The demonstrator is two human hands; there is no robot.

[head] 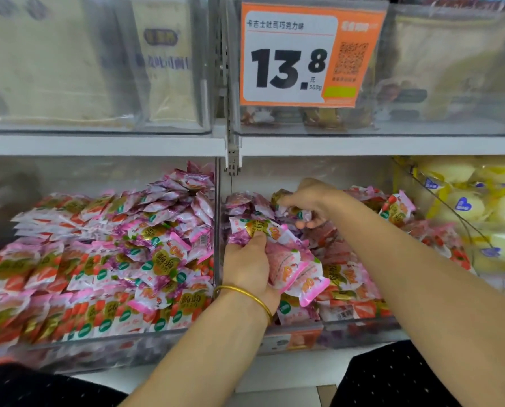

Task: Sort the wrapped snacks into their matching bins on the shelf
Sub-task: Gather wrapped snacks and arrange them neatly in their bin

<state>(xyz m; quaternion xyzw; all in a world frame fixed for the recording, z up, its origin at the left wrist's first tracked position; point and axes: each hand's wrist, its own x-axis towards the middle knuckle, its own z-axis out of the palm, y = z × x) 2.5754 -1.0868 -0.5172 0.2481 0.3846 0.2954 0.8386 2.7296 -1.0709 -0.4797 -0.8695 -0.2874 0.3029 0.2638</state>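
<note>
Left hand [246,267] clutches pink packets [296,273]; right hand [311,199] pinches one packet [293,212] in the bin [363,326] below an orange price tag [310,54].

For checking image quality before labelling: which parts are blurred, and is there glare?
Head view: price tag sharp; wrapped snacks in the left bin smear toward the left edge; upper bins hazy with pale sheen; left hand and right hand, gripping snacks, are readable.

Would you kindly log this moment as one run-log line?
left hand: holds pink snack packs | right hand: pinches one wrapped snack | place: inside middle bin
</note>
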